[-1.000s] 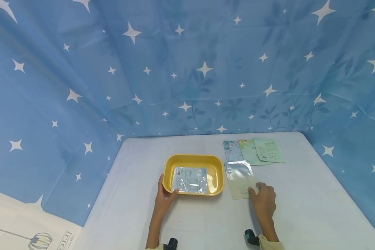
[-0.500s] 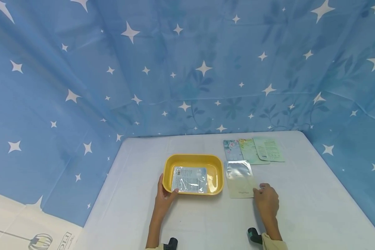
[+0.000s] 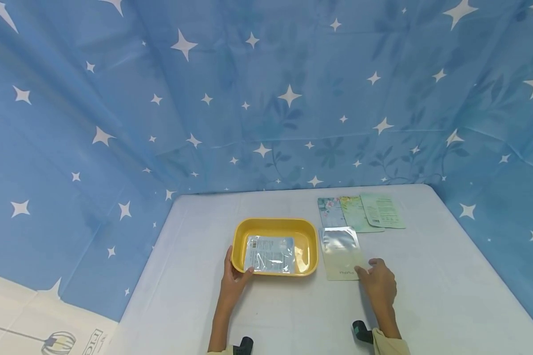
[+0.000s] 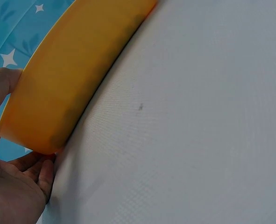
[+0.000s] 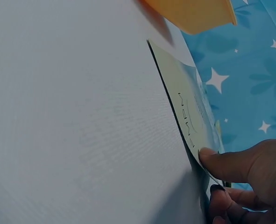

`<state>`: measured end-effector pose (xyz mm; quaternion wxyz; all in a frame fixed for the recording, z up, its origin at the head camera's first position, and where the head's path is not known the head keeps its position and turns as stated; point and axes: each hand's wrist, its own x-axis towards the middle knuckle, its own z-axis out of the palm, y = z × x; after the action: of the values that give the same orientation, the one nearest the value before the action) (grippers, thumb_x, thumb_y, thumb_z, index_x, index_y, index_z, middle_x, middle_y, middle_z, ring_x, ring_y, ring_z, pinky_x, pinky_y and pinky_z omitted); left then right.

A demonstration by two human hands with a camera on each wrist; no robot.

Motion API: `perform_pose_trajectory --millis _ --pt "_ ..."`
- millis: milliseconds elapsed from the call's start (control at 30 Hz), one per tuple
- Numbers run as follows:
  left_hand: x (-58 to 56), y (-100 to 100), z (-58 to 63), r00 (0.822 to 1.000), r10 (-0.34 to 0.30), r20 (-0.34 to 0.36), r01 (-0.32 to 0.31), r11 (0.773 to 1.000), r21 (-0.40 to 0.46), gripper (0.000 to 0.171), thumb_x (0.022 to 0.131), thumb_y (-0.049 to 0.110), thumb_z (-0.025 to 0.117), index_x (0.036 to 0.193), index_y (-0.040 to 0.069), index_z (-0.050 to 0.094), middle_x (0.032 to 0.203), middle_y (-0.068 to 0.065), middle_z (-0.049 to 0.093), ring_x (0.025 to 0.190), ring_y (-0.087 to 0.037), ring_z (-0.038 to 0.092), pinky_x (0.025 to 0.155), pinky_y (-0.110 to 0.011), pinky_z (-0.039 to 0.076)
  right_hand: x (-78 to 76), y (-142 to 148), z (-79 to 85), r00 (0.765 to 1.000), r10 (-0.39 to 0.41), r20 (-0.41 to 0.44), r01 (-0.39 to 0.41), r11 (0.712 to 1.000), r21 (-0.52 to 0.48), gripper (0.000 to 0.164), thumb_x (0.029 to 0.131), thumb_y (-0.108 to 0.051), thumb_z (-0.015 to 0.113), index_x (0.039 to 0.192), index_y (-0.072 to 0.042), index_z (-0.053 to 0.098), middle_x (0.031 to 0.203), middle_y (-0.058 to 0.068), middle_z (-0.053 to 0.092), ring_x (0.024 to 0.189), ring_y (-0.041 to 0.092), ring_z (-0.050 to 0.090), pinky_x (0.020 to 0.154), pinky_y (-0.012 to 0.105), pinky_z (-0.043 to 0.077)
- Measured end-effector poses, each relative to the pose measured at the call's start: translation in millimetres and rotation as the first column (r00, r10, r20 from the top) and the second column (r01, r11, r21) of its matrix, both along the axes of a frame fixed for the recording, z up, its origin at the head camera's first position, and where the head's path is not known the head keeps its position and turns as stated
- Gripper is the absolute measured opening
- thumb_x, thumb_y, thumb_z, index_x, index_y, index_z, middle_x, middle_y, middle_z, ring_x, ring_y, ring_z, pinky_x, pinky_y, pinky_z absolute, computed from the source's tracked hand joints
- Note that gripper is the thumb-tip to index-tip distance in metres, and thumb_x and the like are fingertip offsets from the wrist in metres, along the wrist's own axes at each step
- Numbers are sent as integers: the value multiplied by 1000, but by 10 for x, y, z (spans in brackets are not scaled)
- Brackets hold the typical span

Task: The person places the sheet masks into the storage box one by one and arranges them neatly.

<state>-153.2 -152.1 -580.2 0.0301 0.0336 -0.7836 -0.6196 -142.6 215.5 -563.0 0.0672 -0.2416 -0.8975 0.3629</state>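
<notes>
My left hand grips the near left corner of a yellow plastic tray, its thumb on the rim and its fingers round the outside and low edge. Inside the tray lies a blue-silver foil packet with small print. To the right of the tray, a cream and silver sheet mask packet lies on the table. My right hand pinches this packet's near right corner. In the right wrist view, the thumb is on top and the fingers are under the slightly lifted corner.
Behind the cream packet lie a blue floral packet, a yellow-green packet and a pale green packet, partly overlapping. A white cloth covers the table. A blue starry curtain hangs behind and beside it.
My right hand shifted slightly right to the cream packet's corner, then its thumb moved back onto the corner. The packet turned a little. The left hand and tray have stayed in place.
</notes>
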Motion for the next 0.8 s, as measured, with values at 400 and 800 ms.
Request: perform_pose_trajectory --millis 400,800 --pt "3 -20 -2 1000 0 10 0 1000 -10 92 88 33 72 157 33 10 157 -5 34 133 -29 48 109 -49 40 -16 17 16 1000 -11 11 11 999 -38 34 93 -18 58 108 13 62 92 29 66 73 35 62 52 34 41" --pt "-2 -28 -31 1000 -2 1 2 1000 12 92 88 33 73 157 32 12 154 -6 39 128 -29 51 105 -50 41 -23 6 14 996 -73 -60 71 997 -30 37 100 -23 44 111 10 58 87 27 68 79 43 64 55 40 42"
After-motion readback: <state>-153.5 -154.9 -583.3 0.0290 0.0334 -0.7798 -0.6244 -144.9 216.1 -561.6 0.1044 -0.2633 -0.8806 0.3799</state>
